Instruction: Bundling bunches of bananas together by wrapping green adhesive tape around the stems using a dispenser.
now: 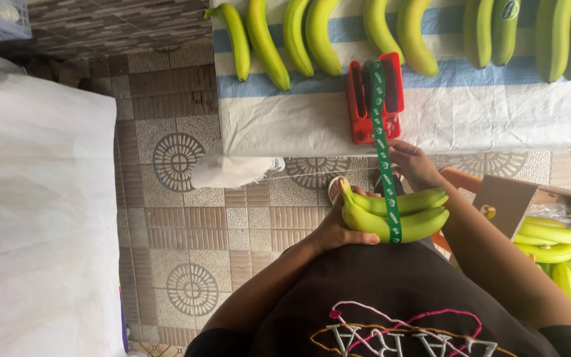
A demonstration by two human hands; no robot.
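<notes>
Left hand [336,229] gripped the small banana bunch [394,213] above the lap, right hand [415,164] pinched the green tape [385,165] running from the red dispenser [373,99] on the worktop [470,112]; band wrapped around, apparently not yet cut.

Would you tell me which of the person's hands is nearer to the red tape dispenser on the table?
Right. The right hand sits just below the red tape dispenser, by the green tape. The left hand is lower, gripping the banana bunch.
</notes>
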